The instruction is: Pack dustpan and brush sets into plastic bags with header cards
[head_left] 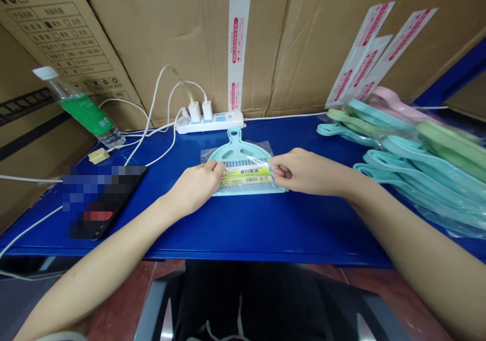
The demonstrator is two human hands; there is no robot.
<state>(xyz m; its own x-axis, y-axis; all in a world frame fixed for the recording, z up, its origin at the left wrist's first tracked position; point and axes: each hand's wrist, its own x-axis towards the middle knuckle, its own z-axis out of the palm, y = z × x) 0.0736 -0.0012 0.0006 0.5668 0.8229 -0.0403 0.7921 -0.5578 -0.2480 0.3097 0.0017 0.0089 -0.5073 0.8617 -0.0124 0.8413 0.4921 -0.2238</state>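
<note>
A light teal dustpan-and-brush set (233, 151) lies on the blue table, its handle loop pointing away from me. A clear plastic bag (268, 150) covers it, and a yellow-green label (246, 175) runs across its middle. My left hand (203, 180) is closed at the left edge of the bag, fingertips beside the label's left end. At the right edge, my right hand (294, 170) is closed in a pinch on the bag by the label's other end. The fingertips of both hands are partly hidden.
Bagged teal, green and pink dustpan sets (421, 164) are heaped on the right. A power strip (212, 122) with white chargers and cables stands at the back. On the left are a phone (114, 204) and a tilted bottle (87, 113). Cardboard (182, 37) walls the back.
</note>
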